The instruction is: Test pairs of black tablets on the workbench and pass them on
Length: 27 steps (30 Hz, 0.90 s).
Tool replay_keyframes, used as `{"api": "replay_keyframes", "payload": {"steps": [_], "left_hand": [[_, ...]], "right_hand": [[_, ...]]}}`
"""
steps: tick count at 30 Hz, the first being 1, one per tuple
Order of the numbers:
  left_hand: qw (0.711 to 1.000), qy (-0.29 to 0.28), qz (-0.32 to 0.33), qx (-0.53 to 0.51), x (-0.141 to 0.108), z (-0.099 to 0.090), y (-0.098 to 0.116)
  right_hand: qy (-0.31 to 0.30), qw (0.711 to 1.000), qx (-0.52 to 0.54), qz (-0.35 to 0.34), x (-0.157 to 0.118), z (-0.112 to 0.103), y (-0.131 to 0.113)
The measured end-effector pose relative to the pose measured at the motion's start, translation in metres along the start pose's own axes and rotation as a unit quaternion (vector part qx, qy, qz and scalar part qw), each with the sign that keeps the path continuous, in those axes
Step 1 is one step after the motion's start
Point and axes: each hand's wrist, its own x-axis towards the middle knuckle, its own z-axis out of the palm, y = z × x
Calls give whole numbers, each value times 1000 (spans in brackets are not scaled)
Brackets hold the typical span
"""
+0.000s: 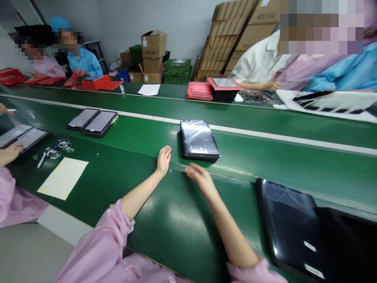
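My left hand (164, 160) reaches forward over the green bench, fingers stretched out and holding nothing. To its right my right hand (200, 177), slightly blurred, is also open, its fingers pointing left. Just beyond both hands, apart from them, lies a small stack of tablets (200, 138) with a shiny film-covered screen on top. Larger dark flat panels (288, 212) with white labels are piled to the right of my right arm; what they are exactly I cannot tell.
Two tablets in dark cases (99, 121) lie further left. Near a co-worker's hand (11, 154) are a sheet of paper (63, 177) and coiled cables (54, 153). A pale rail (153, 117) runs along the bench. Red pouches (199, 91) sit beyond it; cartons (153, 44) stand behind.
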Motion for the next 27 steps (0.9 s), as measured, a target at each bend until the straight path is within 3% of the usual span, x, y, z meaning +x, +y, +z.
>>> {"api": "replay_keyframes", "payload": {"steps": [2, 3, 6, 7, 8, 10, 12, 14, 16, 18, 20, 22, 27], "left_hand": [[999, 2, 30, 33, -3, -2, -4], [998, -2, 42, 51, -5, -2, -5], [992, -39, 59, 106, -9, -2, -8], [989, -57, 60, 123, -11, -2, -8], [986, -76, 60, 137, -12, -1, -8], [980, -109, 56, 159, -16, 1, -7], [976, -125, 53, 169, -20, 6, 0], [972, -156, 37, 169, -28, 14, 14], [954, -253, 0, 163, -39, 23, 37], [905, -394, -40, 158, -53, 31, 64], [850, -494, -67, 169, -67, 36, 90], [817, -539, -90, 186, -77, 38, 108], [788, -582, -90, 180, -79, 32, 121]], "right_hand": [[-154, 979, -128, -27, -24, 21, 4], [-215, 954, -200, -69, -36, 30, 9], [-267, 871, -354, -211, -52, 48, 26], [-264, 858, -371, -236, -50, 50, 30], [-256, 860, -369, -244, -46, 50, 33], [-223, 898, -313, -213, -37, 47, 32], [-178, 954, -199, -139, -30, 42, 22], [-154, 985, -55, -62, -28, 38, 4], [-160, 983, 92, -20, -32, 35, -18], [-183, 962, 202, -7, -40, 32, -40], [-205, 946, 249, -1, -49, 29, -56], [-212, 946, 244, 7, -55, 28, -65], [-211, 956, 204, 10, -62, 30, -69]]}}
